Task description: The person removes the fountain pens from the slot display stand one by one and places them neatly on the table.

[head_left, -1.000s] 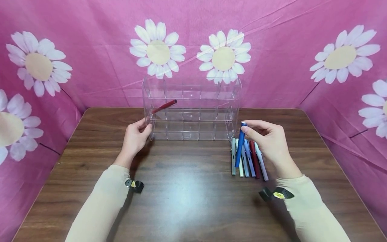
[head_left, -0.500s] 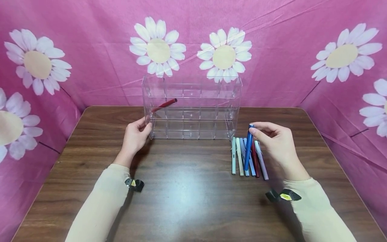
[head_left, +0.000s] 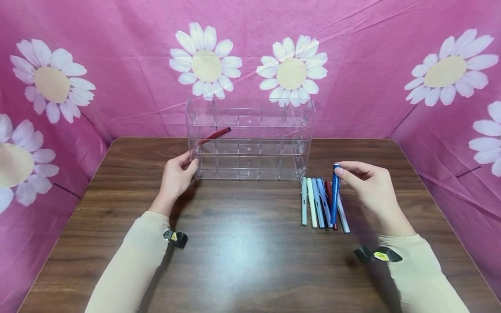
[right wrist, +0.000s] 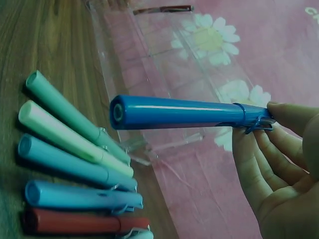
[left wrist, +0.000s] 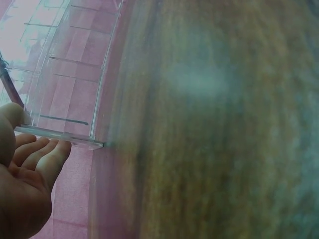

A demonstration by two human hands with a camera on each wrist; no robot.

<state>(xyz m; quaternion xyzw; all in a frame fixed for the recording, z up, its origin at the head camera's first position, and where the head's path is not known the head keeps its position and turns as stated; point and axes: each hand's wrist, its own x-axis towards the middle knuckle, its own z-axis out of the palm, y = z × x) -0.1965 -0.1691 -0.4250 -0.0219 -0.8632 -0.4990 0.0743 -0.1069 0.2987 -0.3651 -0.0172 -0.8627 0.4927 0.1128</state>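
My right hand [head_left: 369, 187] pinches a blue pen [head_left: 335, 195] near its clip end, between thumb and fingertips. The pen hangs almost upright in front of the row of pens on the table; the right wrist view shows its other end free. At the left side of a clear tiered display rack [head_left: 250, 174], my left hand [head_left: 176, 176] grips the side panel, thumb on one face and fingers on the other. A dark red pen [head_left: 216, 135] lies slanted in the rack's left part, its end pointing up to the right.
Right of the rack lie a green pen [head_left: 304, 204], a pale yellow-green pen [head_left: 312, 204], light blue ones [head_left: 318, 204], a dark red one [right wrist: 84, 220] and a pale lavender one [head_left: 344, 219]. Behind the wooden table [head_left: 235, 261] hangs a pink flowered cloth [head_left: 137, 87].
My right hand has moved to the right with the blue pen, from above the left pens to in front of the dark red one. The left hand and rack stay put.
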